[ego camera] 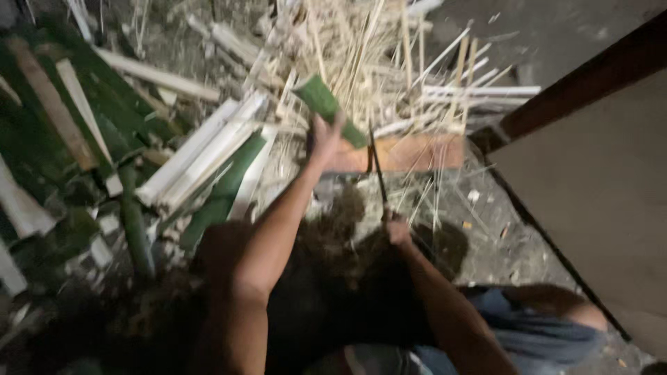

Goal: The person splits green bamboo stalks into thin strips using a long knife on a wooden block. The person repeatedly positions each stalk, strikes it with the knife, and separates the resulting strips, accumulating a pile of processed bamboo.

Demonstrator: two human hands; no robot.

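Green bamboo piece point(326, 107): a short split length, smooth green skin, pale cut end, tilted with its upper end to the left. I see it standing on a reddish wooden block point(410, 153), rough-faced and rectangular, lying on the ground point(486, 222), which is grey, gritty and littered with chips.

Behind the block, a heap of thin pale bamboo splints point(389, 55), dry-looking, straw-coloured, criss-crossed. To the left, a pile of wider split slats point(201, 149), some green-skinned, some showing white inner faces, stacked loosely at angles. A dark brown board edge point(583, 80) runs diagonally at the right.

No containers in view; everything lies loose on the ground.

Left hand point(325, 139): arm stretched forward, fingers wrapped around the lower part of the green piece, holding it on the block. Right hand point(396, 226): nearer the body, fist closed on the handle of a thin dark blade point(377, 167), which rises towards the bamboo piece's lower end. The picture is blurred, so I cannot tell whether the blade touches it.
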